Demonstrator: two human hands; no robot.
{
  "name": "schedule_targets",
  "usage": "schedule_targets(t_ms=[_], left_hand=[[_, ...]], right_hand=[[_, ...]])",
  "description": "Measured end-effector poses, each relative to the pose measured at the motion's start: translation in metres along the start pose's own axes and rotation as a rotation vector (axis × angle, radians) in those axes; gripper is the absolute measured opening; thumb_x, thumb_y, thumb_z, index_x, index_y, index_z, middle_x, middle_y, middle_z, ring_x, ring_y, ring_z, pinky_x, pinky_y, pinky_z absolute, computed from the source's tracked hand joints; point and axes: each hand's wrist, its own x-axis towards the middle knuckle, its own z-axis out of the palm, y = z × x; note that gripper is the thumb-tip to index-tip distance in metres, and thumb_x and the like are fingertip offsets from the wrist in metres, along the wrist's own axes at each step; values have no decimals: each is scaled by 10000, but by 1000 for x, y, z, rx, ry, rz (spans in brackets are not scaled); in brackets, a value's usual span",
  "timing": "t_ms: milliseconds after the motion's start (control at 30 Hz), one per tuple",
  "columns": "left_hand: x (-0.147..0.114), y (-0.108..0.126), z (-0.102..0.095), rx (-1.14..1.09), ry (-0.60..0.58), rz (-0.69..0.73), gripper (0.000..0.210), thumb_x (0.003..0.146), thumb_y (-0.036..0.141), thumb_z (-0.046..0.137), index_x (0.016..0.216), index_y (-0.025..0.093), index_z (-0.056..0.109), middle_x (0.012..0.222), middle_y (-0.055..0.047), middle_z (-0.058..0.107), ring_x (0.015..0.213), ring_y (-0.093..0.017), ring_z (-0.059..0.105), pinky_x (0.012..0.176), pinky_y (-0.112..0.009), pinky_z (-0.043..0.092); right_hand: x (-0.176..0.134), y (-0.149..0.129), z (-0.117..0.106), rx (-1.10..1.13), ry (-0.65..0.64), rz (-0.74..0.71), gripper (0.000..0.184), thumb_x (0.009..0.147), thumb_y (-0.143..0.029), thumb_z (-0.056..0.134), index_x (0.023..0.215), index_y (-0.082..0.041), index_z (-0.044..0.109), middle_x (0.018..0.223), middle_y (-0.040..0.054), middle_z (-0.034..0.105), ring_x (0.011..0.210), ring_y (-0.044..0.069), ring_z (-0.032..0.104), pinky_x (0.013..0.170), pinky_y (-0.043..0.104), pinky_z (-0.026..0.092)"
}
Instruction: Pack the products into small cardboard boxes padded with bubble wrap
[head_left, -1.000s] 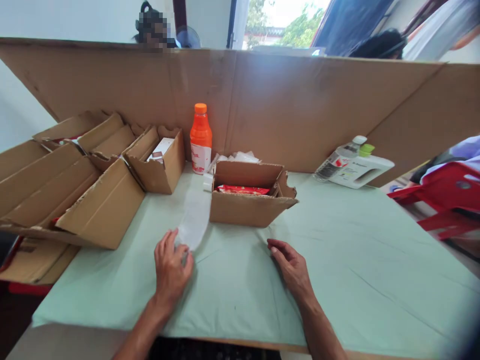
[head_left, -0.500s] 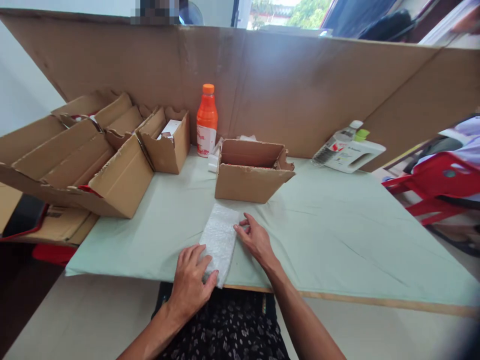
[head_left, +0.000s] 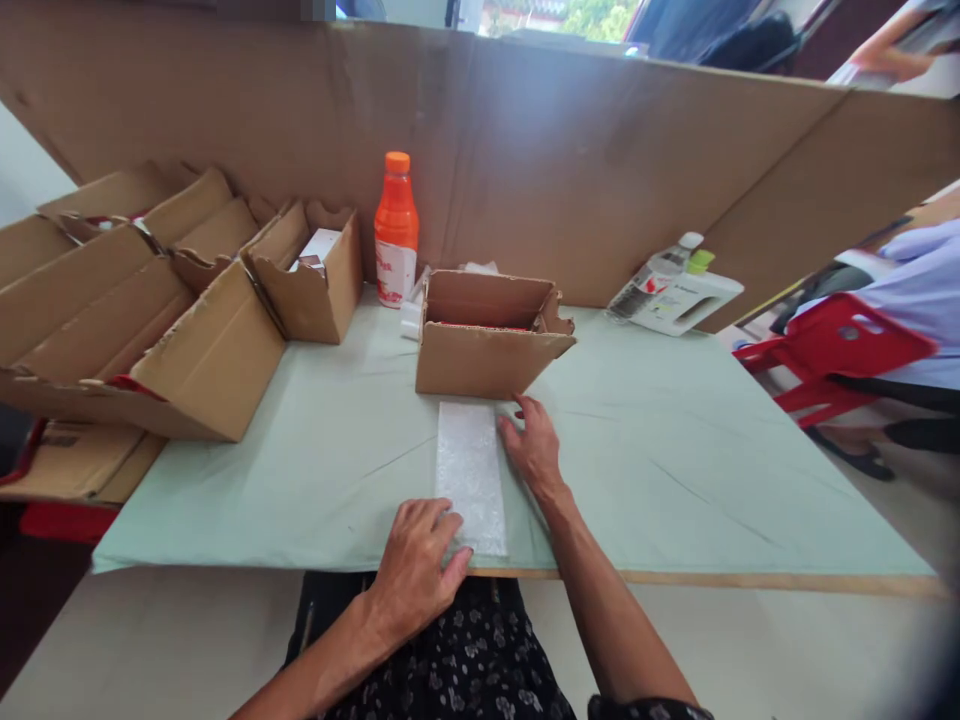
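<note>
A flat, whitish translucent piece of bubble wrap point(head_left: 474, 470) lies lengthwise on the table in front of me. My left hand point(head_left: 421, 552) rests at its lower left edge, fingers loosely bent and thumb apart. Along the upper right edge is my right hand point(head_left: 534, 445), thumb and fingers spread, close to the wrap or just touching it. Just beyond the wrap's far end stands an open cardboard box point(head_left: 487, 365) with something red inside.
Several open cardboard boxes point(head_left: 217, 370) crowd the left side. An orange bottle point(head_left: 396, 230) stands at the back, near a cardboard partition point(head_left: 562, 170). To the right lean a clear bottle point(head_left: 649, 285) and a white jug point(head_left: 694, 305). A person sits by a red chair point(head_left: 862, 335).
The bubble wrap has been turned from slanted to nearly straight and shifted right. Both hands have moved right with it, and the right hand is farther forward. The view has shifted slightly.
</note>
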Motion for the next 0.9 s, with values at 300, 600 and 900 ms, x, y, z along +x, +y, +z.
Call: schedule_targets(t_ms=[300,600,900], left_hand=[[84,-47,-21,-49,269,-82,296,876,205,573,1166,192,628,1256,-135,627,1171,-292,582,995,-495,492],[168,-88,4,-475,420,-394,632,822,262,615,1418,209,414,1381,-130,554,1213,-256,576,1041,-464,490],[123,-67,-17,-416,420,-325,489,865,252,605,1346,222,525,1334,-116,620,1213,-244,605,1043,-421,493]], right_hand=[[-36,-1,-3,99,-111,-275,263,910,-285,562,1133,-210,682,1242,134,681,1146,289,621,949,488,491],[52,26,-20,334,2,125,550,815,-346,592,1321,-137,529,1212,167,656,1027,275,642,789,411,558],[17,13,-22,202,-3,-86,457,910,-273,538,1362,-206,535,1313,137,629,1164,283,610,982,493,502]])
